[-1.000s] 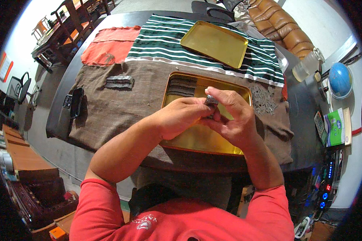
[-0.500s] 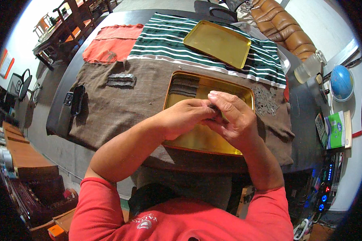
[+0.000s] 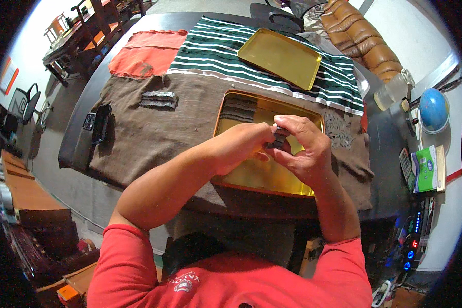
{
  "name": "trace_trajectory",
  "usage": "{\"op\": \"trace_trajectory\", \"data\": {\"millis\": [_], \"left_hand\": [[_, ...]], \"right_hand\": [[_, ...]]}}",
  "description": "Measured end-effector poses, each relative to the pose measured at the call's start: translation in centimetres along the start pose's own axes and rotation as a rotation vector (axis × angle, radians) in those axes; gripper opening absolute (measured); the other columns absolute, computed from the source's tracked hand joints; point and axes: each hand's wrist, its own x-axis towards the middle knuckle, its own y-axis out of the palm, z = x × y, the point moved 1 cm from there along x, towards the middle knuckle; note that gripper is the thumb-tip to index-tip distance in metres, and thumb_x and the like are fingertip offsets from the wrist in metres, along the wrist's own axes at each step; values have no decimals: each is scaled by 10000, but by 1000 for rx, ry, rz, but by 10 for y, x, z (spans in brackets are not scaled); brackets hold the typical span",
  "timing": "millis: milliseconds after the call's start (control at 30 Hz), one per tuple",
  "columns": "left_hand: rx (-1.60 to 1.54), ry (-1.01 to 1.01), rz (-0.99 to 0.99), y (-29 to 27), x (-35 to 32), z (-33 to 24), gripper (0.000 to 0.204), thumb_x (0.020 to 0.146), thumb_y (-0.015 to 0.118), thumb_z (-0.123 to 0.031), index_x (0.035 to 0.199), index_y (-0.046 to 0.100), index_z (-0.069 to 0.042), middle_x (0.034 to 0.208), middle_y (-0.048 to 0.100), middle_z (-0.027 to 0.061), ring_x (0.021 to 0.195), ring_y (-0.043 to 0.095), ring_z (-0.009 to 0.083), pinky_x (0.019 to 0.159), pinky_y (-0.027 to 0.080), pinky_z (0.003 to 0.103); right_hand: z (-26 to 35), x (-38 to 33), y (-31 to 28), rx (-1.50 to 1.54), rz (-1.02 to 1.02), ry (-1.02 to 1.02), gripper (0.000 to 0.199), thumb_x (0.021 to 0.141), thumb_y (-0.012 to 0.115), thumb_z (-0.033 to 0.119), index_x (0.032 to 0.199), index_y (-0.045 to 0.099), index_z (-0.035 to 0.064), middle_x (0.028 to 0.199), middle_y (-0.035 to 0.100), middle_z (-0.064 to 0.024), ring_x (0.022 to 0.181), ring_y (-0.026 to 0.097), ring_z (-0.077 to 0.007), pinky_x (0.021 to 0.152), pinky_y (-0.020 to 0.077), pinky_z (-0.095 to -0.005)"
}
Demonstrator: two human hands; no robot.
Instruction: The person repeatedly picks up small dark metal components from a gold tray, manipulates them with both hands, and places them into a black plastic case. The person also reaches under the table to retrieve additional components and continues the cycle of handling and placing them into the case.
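Note:
Above the gold metal tray (image 3: 241,179), both my hands hold a small stack of dark grey pieces (image 3: 277,142). My left hand (image 3: 247,143) is closed at the stack's left side, its fingertips partly hidden. With thumb and fingers bent in a C, my right hand (image 3: 308,146) grips it from the right. Inside the tray's far left corner lie rows of similar dark grey pieces (image 3: 237,109). To the tray's right, a loose pile of small grey pieces (image 3: 340,131) is spread on the brown cloth (image 3: 133,133).
Short grey rows (image 3: 159,100) lie on the cloth's left part, with a black phone-like object (image 3: 101,123) at the table's left edge. Farther back are a second gold tray (image 3: 282,57), a green striped cloth (image 3: 205,51) and a red cloth (image 3: 149,51). A clear jug (image 3: 390,92) stands right.
My right hand's fingers have spread wider around the stack, so more of the dark grey pieces shows between my hands. The view has shifted slightly.

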Motion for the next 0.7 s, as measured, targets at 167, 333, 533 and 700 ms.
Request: {"op": "trace_trajectory", "data": {"millis": [167,333,533,700], "left_hand": [[150,94,14,-2,2,7,283,1054,505,-254,1129,685,-48,1041,675,40,930,597,131,843,486,312],[70,125,70,1,5,8,277,1071,483,-203,1129,672,-9,1049,683,61,986,619,138,897,497,306],[-2,100,47,1,5,9,270,1078,494,-194,1162,658,3,1091,677,71,1023,619,137,918,497,290],[-7,101,44,-1,6,12,268,1077,521,-204,1202,653,-7,1135,664,51,1033,610,124,922,497,292]], "right_hand": [[1,3,3,1,1,2,621,718,924,181,1264,668,31,1175,703,-180,1093,698,-317,947,562,-393],[7,5,5,20,-29,15,667,725,924,268,1280,646,24,1208,683,-189,1127,674,-357,959,552,-424],[11,3,6,-47,-72,-27,673,729,913,272,1293,641,25,1192,681,-186,1096,674,-360,952,552,-427],[9,2,6,-89,-65,-71,642,697,939,229,1242,674,17,1146,701,-176,1044,700,-323,885,577,-387]]}}
